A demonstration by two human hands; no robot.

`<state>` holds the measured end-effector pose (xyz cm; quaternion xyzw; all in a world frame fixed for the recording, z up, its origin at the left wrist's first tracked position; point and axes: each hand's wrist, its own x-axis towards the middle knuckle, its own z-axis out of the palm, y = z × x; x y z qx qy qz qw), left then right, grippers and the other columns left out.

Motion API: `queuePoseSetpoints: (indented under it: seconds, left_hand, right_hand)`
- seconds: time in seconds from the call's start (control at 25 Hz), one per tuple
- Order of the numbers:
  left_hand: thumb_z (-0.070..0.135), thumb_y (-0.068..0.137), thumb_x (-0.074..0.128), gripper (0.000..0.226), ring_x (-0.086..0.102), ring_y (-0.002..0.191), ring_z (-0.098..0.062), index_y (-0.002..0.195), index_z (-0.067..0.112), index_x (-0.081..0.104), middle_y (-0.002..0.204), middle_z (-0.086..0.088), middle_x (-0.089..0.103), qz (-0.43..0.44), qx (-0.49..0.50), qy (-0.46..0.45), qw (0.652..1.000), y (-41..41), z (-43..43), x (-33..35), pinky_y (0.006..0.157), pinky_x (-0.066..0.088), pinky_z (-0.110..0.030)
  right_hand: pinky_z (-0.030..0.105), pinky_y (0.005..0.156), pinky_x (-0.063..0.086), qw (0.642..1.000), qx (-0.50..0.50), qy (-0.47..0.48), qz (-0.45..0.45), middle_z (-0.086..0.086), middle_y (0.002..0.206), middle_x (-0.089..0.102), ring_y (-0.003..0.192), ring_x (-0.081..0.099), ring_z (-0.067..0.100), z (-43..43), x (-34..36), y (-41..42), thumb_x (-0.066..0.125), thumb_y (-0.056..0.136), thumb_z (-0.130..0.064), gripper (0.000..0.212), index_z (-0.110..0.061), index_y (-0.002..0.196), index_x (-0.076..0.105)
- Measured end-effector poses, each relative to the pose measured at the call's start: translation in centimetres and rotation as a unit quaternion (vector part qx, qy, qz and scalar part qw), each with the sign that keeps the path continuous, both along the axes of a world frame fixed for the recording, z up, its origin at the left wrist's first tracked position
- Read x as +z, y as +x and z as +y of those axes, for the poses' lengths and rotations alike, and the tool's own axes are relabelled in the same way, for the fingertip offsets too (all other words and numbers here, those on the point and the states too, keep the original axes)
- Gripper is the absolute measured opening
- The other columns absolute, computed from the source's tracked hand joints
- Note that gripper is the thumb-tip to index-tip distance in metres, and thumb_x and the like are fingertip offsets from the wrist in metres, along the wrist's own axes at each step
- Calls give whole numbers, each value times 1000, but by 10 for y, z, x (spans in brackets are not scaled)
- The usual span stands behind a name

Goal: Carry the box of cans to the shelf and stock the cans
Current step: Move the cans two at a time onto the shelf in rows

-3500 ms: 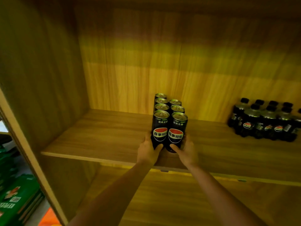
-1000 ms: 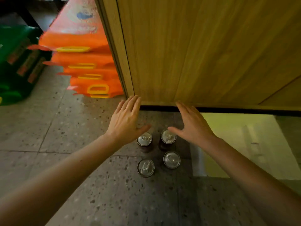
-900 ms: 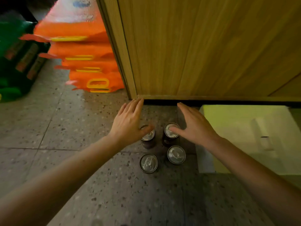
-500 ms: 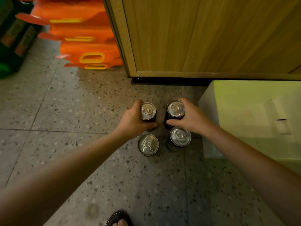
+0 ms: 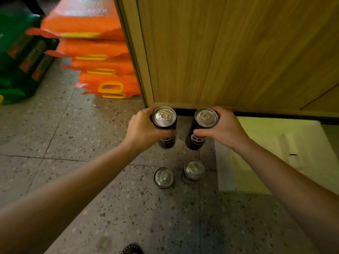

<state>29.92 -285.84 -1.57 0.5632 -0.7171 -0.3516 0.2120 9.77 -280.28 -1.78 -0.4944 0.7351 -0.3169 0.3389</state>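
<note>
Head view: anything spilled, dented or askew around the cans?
Nothing stands out. The left hand grips the left can and the right hand the right can, both upright, off the floor. The left floor can and right floor can stand upright, tabs closed, no liquid around them.

- The cabinet (image 5: pixel 229 52) stands at the back, its left corner meeting the floor (image 5: pixel 73 134).
- Just in front of the cabinet's base, near that corner, the left hand (image 5: pixel 142 128) grips the left can (image 5: pixel 164 117) and the right hand (image 5: pixel 225 129) grips the right can (image 5: pixel 206 117). The two are side by side, apart and off the floor.
- Two floor cans (image 5: pixel 163 177) (image 5: pixel 194 170) stand upright farther out from the cabinet, apart from each other.
- The box (image 5: pixel 225 169) sits on the floor before the cabinet's base, right of all four cans.
- A pile of packs (image 5: pixel 97 52) lies beside the cabinet's left side.
- A stack of cases (image 5: pixel 20 57) lies farther left.
- A shoe (image 5: pixel 132 249) is farthest out from the cabinet.
</note>
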Motion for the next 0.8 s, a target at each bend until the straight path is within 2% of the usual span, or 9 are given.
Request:
queuePoseSetpoints:
  seconds: [0.12,0.24,0.4,0.48,0.6,0.68,0.8]
  left_hand:
    - [30,51,85,55,65,85,-10,102,19,67,92,5,71,36,-1,6,999,-8,-7,98,72,52,-24]
    - [35,49,83,60,66,86,-6,105,19,67,93,7,71,50,-26,1,998,-13,-11,214,70,51,-20]
    - [38,49,84,63,67,91,-9,107,21,66,97,6,72,49,-55,-12,997,-17,-13,375,78,56,-30]
    - [45,46,83,68,66,92,-7,107,23,65,99,8,72,61,-69,-16,996,-19,-14,449,81,57,-34]
    - [57,40,78,75,66,93,-5,106,26,64,100,10,72,74,-87,-20,993,-23,-17,560,82,57,-36]
    - [54,42,79,72,65,92,-3,107,25,64,99,11,71,77,-105,-34,991,-27,-18,628,81,57,-29]
    - [45,49,83,59,63,84,7,102,29,64,86,19,67,78,-119,-68,987,-31,-20,718,71,50,-11]
  right_hand:
    - [31,79,51,1000,-7,-12,-26,-2,100,63,91,60,15,0,101,-6,85,55,-23,60,-14,107,57]
    - [14,67,46,998,3,-17,-64,-7,90,63,84,60,8,1,218,-11,85,57,-17,52,-15,101,58]
    - [-3,56,40,997,-5,-41,-68,-23,81,52,73,49,-11,8,383,-18,84,58,-16,48,-27,91,50]
    - [-1,54,39,996,-6,-67,-56,-30,80,46,72,46,-13,10,461,-19,83,59,-19,52,-32,91,45]
    - [2,56,37,994,-15,-94,-48,-30,81,45,74,45,-13,11,572,-18,83,59,-21,52,-29,99,50]
    - [1,54,36,993,-23,-108,-33,-25,86,49,74,44,-14,11,636,-18,83,59,-22,57,-23,109,54]
    - [4,61,32,991,-27,-130,-2,-13,100,55,86,46,-4,11,723,-17,83,58,-27,66,-18,117,54]
